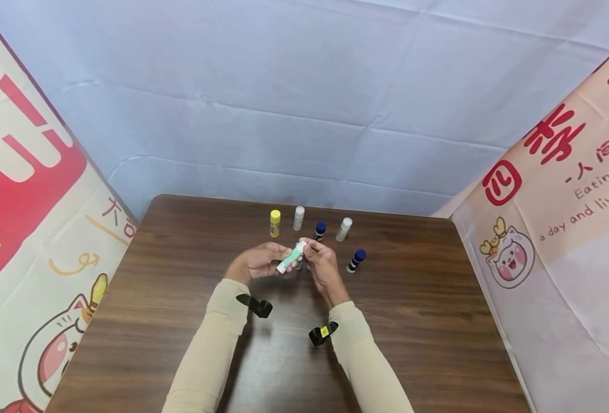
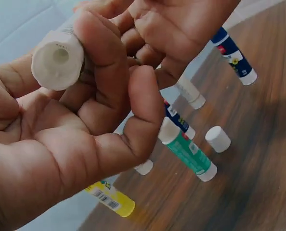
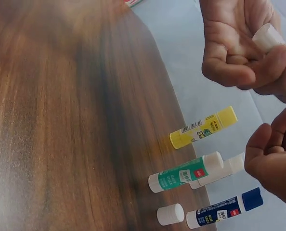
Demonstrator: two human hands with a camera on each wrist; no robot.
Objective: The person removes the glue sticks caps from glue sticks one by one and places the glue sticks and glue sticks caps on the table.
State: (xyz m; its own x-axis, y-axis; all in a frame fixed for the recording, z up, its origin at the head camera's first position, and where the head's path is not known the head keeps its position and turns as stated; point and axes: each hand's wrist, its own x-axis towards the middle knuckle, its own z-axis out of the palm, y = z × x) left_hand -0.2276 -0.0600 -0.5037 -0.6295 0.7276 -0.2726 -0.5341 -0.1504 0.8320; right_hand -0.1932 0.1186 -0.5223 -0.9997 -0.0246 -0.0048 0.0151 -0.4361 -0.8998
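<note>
My left hand (image 1: 263, 261) holds a green-and-white glue stick (image 1: 291, 258) at a slant above the table. Fingers of my right hand (image 1: 326, 268) pinch its upper white end. In the left wrist view, the round white bottom of that glue stick (image 2: 58, 62) faces the camera beside the curled fingers. Another green glue stick (image 3: 184, 173) with a white top stands on the table below the hands, with a loose white cap (image 3: 170, 214) near it. The hands largely hide both in the head view.
Beyond the hands stand a yellow glue stick (image 1: 275, 223), two white ones (image 1: 299, 218) and a blue one (image 1: 320, 229). Another blue glue stick (image 1: 356, 260) stands right of my right hand. The brown wooden table (image 1: 180, 321) meets cloth walls at the back and sides.
</note>
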